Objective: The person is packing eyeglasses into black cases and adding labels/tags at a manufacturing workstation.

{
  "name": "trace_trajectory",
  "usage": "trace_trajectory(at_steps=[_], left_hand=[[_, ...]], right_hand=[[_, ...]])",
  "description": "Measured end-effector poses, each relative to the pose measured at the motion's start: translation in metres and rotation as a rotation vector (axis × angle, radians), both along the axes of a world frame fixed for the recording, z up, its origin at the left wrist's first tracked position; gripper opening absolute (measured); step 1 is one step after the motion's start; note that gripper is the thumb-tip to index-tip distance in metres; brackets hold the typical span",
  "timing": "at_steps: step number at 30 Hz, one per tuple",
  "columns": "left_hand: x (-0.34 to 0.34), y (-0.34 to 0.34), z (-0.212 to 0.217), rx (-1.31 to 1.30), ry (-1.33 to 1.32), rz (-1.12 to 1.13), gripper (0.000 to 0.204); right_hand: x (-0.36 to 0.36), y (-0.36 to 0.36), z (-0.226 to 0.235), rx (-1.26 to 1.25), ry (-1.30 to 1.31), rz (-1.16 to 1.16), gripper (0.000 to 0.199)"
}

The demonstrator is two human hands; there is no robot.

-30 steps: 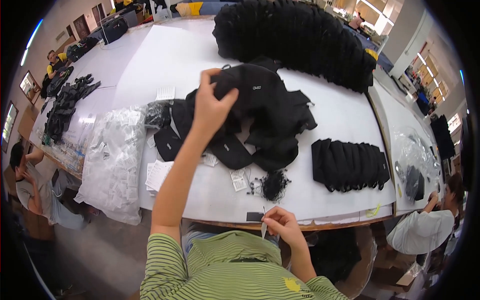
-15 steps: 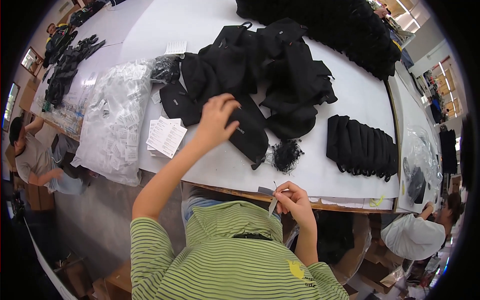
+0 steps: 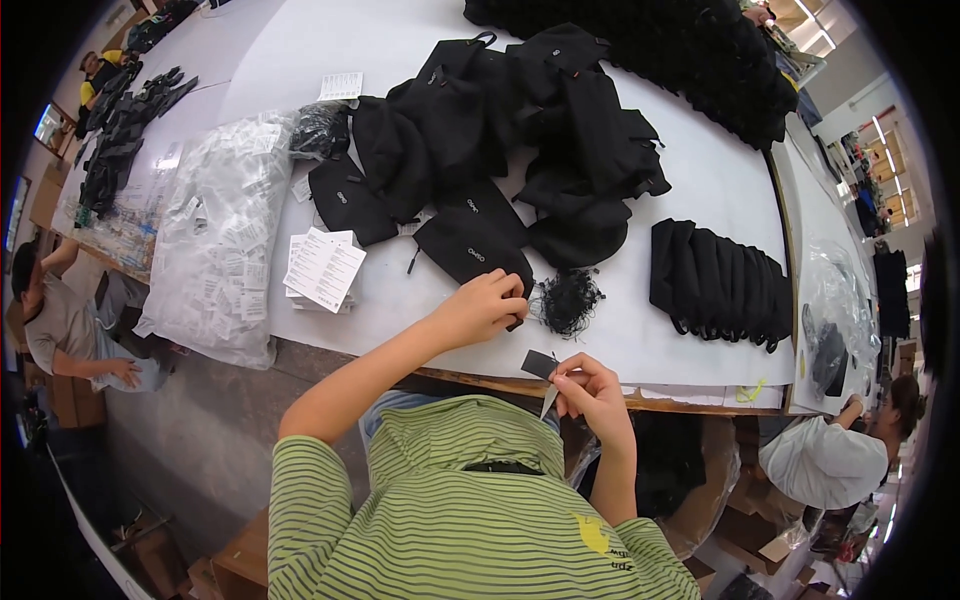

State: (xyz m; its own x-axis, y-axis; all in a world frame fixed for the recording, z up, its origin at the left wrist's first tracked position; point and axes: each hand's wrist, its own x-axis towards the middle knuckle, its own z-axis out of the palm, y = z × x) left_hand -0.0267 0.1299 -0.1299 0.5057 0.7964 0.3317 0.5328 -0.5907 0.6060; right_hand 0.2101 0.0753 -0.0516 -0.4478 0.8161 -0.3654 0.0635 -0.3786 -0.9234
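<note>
My left hand (image 3: pixel 488 308) has its fingers closed on the near end of a black fabric pouch (image 3: pixel 468 235), which lies flat on the white table with pale lettering on it. At the table's front edge, my right hand (image 3: pixel 592 395) pinches a hang tag (image 3: pixel 540 364), dark on one part, with a white piece hanging below the fingers. Just right of the pouch's near end sits a tangle of thin black strings (image 3: pixel 568 302). Beyond my hands, a loose heap of similar black pouches (image 3: pixel 480 110) covers the table's middle.
To the left are a stack of printed white cards (image 3: pixel 325 268) and a clear bag full of white labels (image 3: pixel 215 240). A row of black pouches (image 3: pixel 715 280) stands at the right. A large black pile (image 3: pixel 660 60) lies at the far side. People sit at both sides.
My left hand has come down from over the pouch's middle to its near end and closed on it. My right hand keeps the tag, whose dark part now shows more.
</note>
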Motion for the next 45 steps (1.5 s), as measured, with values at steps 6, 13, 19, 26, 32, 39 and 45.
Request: trace_trajectory(at_steps=[6,13,19,26,32,39,45], left_hand=[[0.002,-0.024,0.004,-0.089,-0.476,0.300,0.018],[0.015,-0.063,0.016,-0.092,-0.571,0.659,0.015],[0.013,-0.077,0.030,-0.237,-0.500,0.674,0.019],[0.006,-0.078,0.028,-0.288,-0.487,0.604,0.018],[0.009,-0.080,0.031,-0.302,-0.478,0.602,0.015],[0.009,-0.086,0.043,-0.330,-0.955,0.689,0.009],[0.009,-0.099,0.066,-0.566,-1.260,0.512,0.009]], right_hand=[[-0.004,0.005,-0.012,0.062,-0.109,-0.073,0.010],[-0.045,0.016,-0.017,0.465,-0.302,-0.102,0.006],[-0.059,0.019,-0.005,0.710,-0.429,0.106,0.010],[-0.058,0.016,-0.009,0.692,-0.408,0.023,0.010],[-0.059,0.013,-0.018,0.766,-0.399,0.072,0.014],[-0.051,0.016,-0.027,0.253,0.209,-0.274,0.015],[-0.029,0.019,-0.013,-0.013,0.303,-0.253,0.014]])
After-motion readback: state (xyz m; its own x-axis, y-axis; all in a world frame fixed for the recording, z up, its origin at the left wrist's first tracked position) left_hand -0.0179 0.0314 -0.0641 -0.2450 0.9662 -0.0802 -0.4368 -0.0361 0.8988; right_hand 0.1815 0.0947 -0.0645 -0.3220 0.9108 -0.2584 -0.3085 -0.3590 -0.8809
